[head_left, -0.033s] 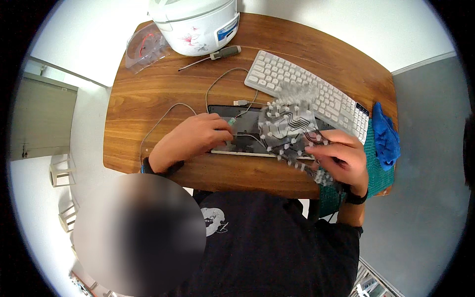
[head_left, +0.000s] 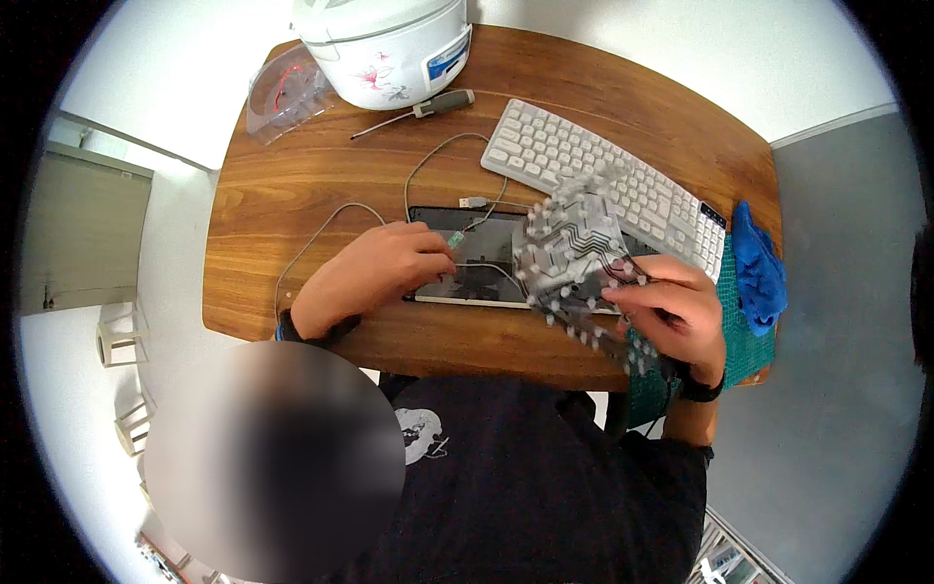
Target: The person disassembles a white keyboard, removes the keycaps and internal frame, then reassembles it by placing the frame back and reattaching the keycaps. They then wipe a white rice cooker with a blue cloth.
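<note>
My right hand point(head_left: 673, 304) pinches a clear keyboard membrane sheet point(head_left: 574, 248) between thumb and fingers. Dark printed traces and pale rubber domes cover the sheet, which is curled and partly blurred. Below it lies a black keyboard base point(head_left: 477, 282), its right part hidden by the sheet. At the base's left end, my left hand point(head_left: 389, 258) has its fingers curled in; what they grip is hidden. Close to those fingertips is a small green circuit board point(head_left: 456, 238) with a cable. A USB plug point(head_left: 473, 202) lies just above the base.
Behind the sheet, a white keyboard point(head_left: 603, 170) lies slanted. A screwdriver point(head_left: 428, 109) rests near a white rice cooker point(head_left: 389, 58), with a clear plastic bag point(head_left: 287, 97) beside it. On the right are a blue cloth point(head_left: 759, 268) and a green mat point(head_left: 747, 341). A grey cable point(head_left: 326, 226) loops leftward.
The membrane sheet has shifted and tilted slightly to the right in my right hand. My left hand has barely moved.
</note>
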### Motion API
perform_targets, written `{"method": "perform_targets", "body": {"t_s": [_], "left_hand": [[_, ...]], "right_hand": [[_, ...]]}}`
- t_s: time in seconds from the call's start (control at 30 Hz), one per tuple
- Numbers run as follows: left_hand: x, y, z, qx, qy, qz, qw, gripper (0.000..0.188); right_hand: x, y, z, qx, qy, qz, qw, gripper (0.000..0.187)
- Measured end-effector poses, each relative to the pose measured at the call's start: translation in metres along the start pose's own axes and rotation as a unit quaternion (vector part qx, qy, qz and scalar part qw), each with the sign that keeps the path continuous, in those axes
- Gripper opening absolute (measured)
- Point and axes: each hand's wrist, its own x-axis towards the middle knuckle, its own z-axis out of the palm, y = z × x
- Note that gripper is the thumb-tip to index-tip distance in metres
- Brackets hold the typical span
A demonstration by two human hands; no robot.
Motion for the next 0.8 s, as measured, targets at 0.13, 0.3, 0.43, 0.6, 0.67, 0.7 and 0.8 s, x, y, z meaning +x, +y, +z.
{"method": "perform_targets", "body": {"t_s": [0.13,0.3,0.43,0.6,0.67,0.7,0.8], "left_hand": [[-0.006,-0.003,0.002,-0.004,0.040,-0.046,0.998,0.021],[-0.017,-0.010,-0.010,0.034,0.064,-0.071,0.995,0.025],[-0.031,-0.029,-0.024,0.088,0.132,-0.143,0.977,0.030],[-0.056,-0.050,-0.032,0.157,0.178,-0.268,0.934,0.024],[-0.060,-0.054,-0.032,0.187,0.175,-0.320,0.912,0.025],[-0.062,-0.056,-0.031,0.205,0.168,-0.329,0.907,0.024],[-0.062,-0.056,-0.031,0.230,0.160,-0.324,0.904,0.023]], "right_hand": [[-0.002,0.003,-0.006,0.035,-0.010,0.039,0.999,0.036],[-0.008,0.014,-0.014,0.039,-0.019,0.181,0.982,0.039],[-0.021,0.043,-0.019,0.024,-0.010,0.233,0.972,0.035],[-0.036,0.075,-0.034,-0.127,-0.091,0.238,0.959,0.031],[-0.044,0.080,-0.038,-0.125,-0.095,0.285,0.946,0.026],[-0.046,0.081,-0.039,-0.125,-0.097,0.308,0.938,0.024],[-0.045,0.077,-0.043,-0.216,-0.096,0.248,0.939,0.018]]}}
